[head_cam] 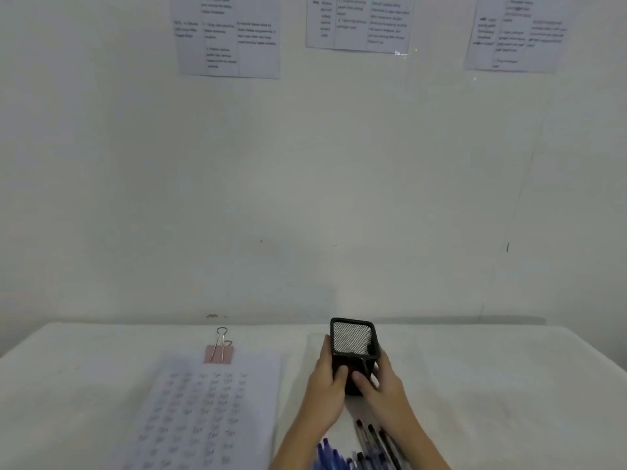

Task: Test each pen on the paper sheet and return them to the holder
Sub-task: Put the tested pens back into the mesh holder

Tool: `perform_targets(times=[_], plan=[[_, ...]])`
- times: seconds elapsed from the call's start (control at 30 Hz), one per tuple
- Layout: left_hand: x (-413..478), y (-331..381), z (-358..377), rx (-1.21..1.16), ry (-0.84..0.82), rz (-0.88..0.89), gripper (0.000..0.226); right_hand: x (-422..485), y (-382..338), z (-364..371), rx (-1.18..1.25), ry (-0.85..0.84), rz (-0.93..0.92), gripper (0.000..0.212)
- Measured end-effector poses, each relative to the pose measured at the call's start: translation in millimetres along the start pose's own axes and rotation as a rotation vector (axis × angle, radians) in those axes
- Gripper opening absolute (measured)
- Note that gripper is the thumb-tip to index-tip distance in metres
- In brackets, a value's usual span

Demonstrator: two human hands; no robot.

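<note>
Squarely between left hand (326,386) and right hand (385,385), mesh holder (353,340), each grip around it.

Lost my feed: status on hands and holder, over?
Both grip the holder, left hand and right hand. No pens visible inside; pens loose on table. Nothing in the way.

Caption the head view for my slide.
Left hand and right hand hold the mesh holder; pens lie nearby, beside the clipped sheet.

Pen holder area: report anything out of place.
The mesh pen holder is empty and tipped toward the camera, gripped by the left hand and right hand. The pens lie heaped loose in front of it.
</note>
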State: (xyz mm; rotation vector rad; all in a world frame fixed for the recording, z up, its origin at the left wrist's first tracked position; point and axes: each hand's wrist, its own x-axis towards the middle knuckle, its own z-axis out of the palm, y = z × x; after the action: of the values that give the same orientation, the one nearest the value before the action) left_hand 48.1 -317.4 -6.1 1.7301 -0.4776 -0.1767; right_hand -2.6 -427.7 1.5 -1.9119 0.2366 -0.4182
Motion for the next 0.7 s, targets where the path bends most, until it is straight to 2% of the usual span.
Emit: perform_targets(times=[0.13, 0.23, 0.3, 0.37, 0.4, 0.53, 0.6, 0.7], plan=[[-17.5, -16.8, -28.8, 0.023, 0.028, -0.008, 0.057, -10.1, -5.4, 23.6, -0.040, -0.096, -0.047, 0.059], [-24.0, -25.1, -36.8, 0.006, 0.034, -0.008, 0.056, -18.9, -14.6, 20.4, -0.124, -0.165, 0.006, 0.055], [-27.1, -24.9, -38.8, -0.022, 0.026, -0.001, 0.055, -24.0, -14.3, 6.9, -0.396, -0.173, 0.101, 0.052], [-28.2, -22.0, -41.5, -0.086, -0.001, -0.011, 0.056, -36.1, -11.1, -12.3, -0.755, -0.176, 0.289, 0.061], [-27.4, -22.0, -43.3, -0.120, -0.024, -0.021, 0.058, -46.0, -12.3, -20.5, -0.854, -0.195, 0.382, 0.068], [-22.1, -23.4, -47.8, -0.179, -0.079, -0.050, 0.066, -77.5, -18.8, -39.4, -0.859, -0.370, 0.528, 0.103], [-20.2, -24.6, -48.6, -0.186, -0.106, -0.067, 0.073, -85.5, -22.2, -38.2, -0.831, -0.470, 0.541, 0.099], [-15.6, -23.5, -48.5, -0.190, -0.133, -0.069, 0.077, -91.8, -30.4, -28.4, -0.840, -0.463, 0.522, 0.084]])
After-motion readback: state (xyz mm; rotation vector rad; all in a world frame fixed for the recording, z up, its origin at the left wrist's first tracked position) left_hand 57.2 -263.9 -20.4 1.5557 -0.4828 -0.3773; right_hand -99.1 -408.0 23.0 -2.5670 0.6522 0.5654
